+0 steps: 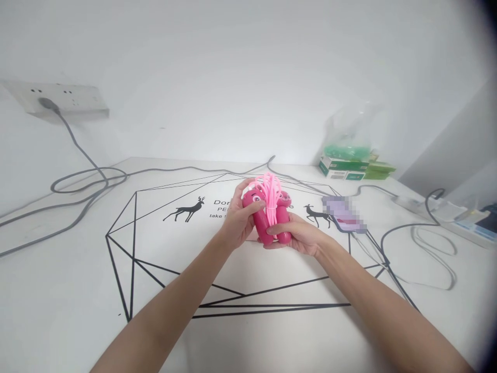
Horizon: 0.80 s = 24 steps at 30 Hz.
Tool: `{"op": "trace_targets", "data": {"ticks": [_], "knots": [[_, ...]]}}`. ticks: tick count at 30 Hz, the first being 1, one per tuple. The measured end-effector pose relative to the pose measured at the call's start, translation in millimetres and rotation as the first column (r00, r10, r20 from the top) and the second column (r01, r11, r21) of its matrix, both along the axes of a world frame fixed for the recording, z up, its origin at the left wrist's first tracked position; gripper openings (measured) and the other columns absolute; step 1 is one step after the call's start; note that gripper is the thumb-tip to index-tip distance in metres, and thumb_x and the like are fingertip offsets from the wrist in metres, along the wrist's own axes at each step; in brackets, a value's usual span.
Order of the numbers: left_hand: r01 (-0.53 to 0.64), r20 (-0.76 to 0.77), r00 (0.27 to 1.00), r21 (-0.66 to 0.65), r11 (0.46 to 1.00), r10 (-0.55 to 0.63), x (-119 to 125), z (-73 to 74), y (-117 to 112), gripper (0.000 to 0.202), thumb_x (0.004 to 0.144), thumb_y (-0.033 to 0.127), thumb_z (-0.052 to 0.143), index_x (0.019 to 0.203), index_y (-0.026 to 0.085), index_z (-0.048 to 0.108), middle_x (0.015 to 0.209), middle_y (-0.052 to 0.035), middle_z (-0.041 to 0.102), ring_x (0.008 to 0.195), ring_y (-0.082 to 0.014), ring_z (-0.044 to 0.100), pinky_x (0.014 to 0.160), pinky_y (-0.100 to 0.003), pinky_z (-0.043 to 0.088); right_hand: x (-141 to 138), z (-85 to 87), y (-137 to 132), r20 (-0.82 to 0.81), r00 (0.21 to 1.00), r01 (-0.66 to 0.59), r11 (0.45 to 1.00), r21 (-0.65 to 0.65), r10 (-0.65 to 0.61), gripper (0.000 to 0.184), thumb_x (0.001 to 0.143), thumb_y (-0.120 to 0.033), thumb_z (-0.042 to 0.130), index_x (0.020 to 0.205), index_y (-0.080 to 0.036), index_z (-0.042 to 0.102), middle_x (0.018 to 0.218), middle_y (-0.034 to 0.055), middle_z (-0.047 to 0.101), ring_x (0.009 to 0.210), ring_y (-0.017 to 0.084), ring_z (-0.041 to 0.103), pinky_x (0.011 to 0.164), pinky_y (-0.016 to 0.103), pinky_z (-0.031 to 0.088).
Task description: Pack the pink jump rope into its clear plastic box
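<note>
A pink jump rope [273, 199] is held up over the middle of the table, its light pink cord bundled in loops between two darker pink handles with cartoon faces. My left hand [239, 217] is closed around the left handle [261, 223], its thumb lying across the front below the face. Lower down, my right hand [297, 233] grips the right handle [285, 228], with its thumb reaching over toward the bottom of the cord bundle. Some fingers of both hands are hidden behind the rope and handles.
A phone [344, 213] lies at the right, partly blurred. Green and white boxes [344, 167] stand by the wall under a clear plastic bag [349, 134]. Grey cables [87, 194] run from a wall socket [73, 98] across the table [58, 290]. A power strip [466, 230] sits far right.
</note>
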<state>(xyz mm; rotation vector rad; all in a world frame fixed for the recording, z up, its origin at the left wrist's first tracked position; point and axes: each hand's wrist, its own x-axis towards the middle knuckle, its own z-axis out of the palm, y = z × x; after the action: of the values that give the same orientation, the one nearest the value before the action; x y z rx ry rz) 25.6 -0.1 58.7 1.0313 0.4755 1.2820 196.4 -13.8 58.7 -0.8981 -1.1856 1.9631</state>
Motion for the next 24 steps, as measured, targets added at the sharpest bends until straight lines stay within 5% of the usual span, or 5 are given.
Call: {"op": "trace_targets", "data": {"ticks": [8, 17, 24], "knots": [[0.007, -0.083, 0.996, -0.048, 0.999, -0.011, -16, 11.0, 4, 0.083, 0.082, 0.024, 0.071, 0.150, 0.036, 0.025, 0.086, 0.0034, 0.066, 0.075, -0.0113, 0.066, 0.075, -0.027, 0.055, 3, 2.8, -1, 0.050, 0.998, -0.034, 0.999, 0.019, 0.033, 0.041, 0.065, -0.015, 0.080, 0.104, -0.015, 0.068, 0.098, 0.0102, 0.073, 0.087, 0.025, 0.071, 0.081, 0.043, 0.061], [0.221, -0.175, 0.957, -0.077, 0.972, -0.232, -31, 19.2, 6, 0.062, 0.087, 0.035, 0.062, 0.143, 0.031, 0.038, 0.137, -0.0099, 0.055, 0.116, -0.0295, 0.061, 0.091, -0.044, 0.054, -3, 8.6, -8, 0.114, 0.973, -0.208, 0.976, 0.064, 0.200, 0.034, 0.067, -0.016, 0.077, 0.100, -0.015, 0.067, 0.095, 0.0087, 0.072, 0.089, 0.024, 0.070, 0.078, 0.039, 0.060], [0.252, -0.253, 0.926, -0.144, 0.957, -0.281, -35, 15.1, 10, 0.058, 0.083, 0.023, 0.062, 0.137, 0.029, 0.040, 0.118, -0.0056, 0.064, 0.093, -0.0227, 0.068, 0.070, -0.033, 0.057, -2, 5.9, -6, 0.146, 0.964, -0.231, 0.972, 0.040, 0.223, 0.027, 0.068, -0.015, 0.076, 0.094, -0.013, 0.067, 0.093, 0.0093, 0.071, 0.088, 0.023, 0.069, 0.079, 0.039, 0.060]]}}
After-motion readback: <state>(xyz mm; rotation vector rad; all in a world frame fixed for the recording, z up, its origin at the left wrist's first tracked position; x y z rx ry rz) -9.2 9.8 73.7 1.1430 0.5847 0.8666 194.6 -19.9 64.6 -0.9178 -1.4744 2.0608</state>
